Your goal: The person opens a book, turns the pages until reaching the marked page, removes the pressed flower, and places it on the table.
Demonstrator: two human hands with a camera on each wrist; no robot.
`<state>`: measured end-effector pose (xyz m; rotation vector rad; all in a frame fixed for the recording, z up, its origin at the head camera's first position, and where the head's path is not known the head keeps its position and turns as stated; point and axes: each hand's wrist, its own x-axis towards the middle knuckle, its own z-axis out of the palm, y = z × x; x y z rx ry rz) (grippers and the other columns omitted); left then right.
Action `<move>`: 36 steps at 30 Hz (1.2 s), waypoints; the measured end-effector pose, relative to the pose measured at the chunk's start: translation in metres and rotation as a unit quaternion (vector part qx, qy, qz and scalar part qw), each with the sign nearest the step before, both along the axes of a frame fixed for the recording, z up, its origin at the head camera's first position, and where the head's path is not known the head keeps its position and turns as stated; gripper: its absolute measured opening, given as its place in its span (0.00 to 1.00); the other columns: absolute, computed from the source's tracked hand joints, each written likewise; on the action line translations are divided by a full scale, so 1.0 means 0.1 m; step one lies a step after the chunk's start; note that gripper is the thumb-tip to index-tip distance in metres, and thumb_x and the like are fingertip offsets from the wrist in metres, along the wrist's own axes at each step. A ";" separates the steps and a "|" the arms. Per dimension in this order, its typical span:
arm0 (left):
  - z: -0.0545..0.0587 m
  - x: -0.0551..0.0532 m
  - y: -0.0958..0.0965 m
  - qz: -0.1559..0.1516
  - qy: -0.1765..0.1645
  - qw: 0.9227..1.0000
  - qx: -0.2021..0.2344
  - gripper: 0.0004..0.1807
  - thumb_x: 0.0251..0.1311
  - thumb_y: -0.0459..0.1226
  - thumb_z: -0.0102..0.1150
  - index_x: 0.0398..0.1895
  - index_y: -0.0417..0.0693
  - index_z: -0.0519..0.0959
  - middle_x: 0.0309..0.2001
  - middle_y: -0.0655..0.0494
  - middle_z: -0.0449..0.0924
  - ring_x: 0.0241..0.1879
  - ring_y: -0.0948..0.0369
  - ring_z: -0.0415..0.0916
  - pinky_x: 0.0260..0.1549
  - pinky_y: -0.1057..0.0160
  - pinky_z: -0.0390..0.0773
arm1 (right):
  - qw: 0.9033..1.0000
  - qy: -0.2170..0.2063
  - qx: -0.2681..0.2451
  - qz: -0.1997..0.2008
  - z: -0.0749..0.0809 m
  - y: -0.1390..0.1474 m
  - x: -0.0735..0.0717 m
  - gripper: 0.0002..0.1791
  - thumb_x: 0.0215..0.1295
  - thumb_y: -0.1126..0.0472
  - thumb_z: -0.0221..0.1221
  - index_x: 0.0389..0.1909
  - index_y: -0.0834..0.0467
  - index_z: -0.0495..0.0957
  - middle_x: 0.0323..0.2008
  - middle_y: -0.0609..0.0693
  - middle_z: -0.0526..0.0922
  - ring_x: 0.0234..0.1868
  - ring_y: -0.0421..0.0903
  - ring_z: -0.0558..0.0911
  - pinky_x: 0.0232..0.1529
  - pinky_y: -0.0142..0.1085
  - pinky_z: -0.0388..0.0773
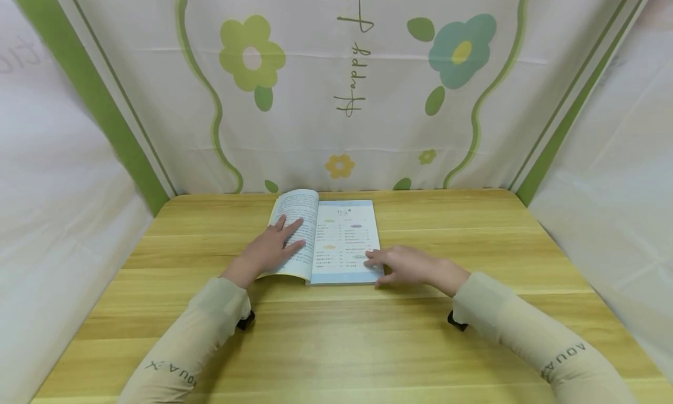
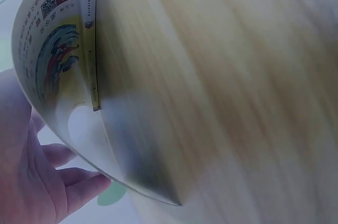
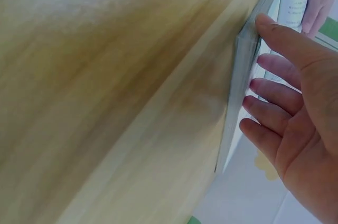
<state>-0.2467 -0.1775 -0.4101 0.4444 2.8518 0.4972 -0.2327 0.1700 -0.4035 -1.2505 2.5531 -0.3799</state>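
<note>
An open paperback book (image 1: pixel 328 237) is laid on the wood-grained counter (image 1: pixel 342 345), near its far edge, before a flower-printed cloth (image 1: pixel 294 129). Its curved left-hand pages are pressed by the left hand (image 1: pixel 267 249), fingers spread; on their underside a coloured illustration (image 2: pixel 59 60) is shown. The right hand (image 1: pixel 403 265) is held with fingers loosely extended at the right page's outer edge; whether paper is touched there cannot quite be made out.
</note>
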 end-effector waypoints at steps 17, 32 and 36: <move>0.00 0.04 0.05 -0.005 0.012 1.000 0.008 0.42 0.76 0.58 0.48 0.83 0.47 0.51 0.82 0.48 0.43 0.75 0.29 0.42 0.69 0.32 0.54 | 1.000 -0.012 -0.002 0.014 0.01 0.10 -0.02 0.19 0.70 0.64 0.62 0.60 0.61 0.82 0.67 0.58 0.75 0.36 0.44 0.81 0.45 0.38 0.75; 0.00 0.02 0.04 0.012 -0.005 1.000 0.005 0.44 0.75 0.59 0.49 0.83 0.45 0.49 0.82 0.46 0.43 0.77 0.33 0.42 0.71 0.34 0.54 | 0.997 0.071 -0.035 -0.016 -0.04 0.07 -0.08 0.17 0.74 0.66 0.60 0.61 0.66 0.80 0.64 0.62 0.77 0.64 0.58 0.78 0.61 0.49 0.76; -0.02 0.01 0.02 0.011 -0.010 1.000 0.009 0.45 0.75 0.59 0.48 0.83 0.45 0.49 0.82 0.45 0.42 0.78 0.34 0.42 0.71 0.35 0.52 | 0.995 0.086 -0.041 -0.043 -0.04 0.05 -0.10 0.18 0.75 0.65 0.60 0.62 0.67 0.80 0.64 0.64 0.76 0.64 0.59 0.77 0.60 0.49 0.77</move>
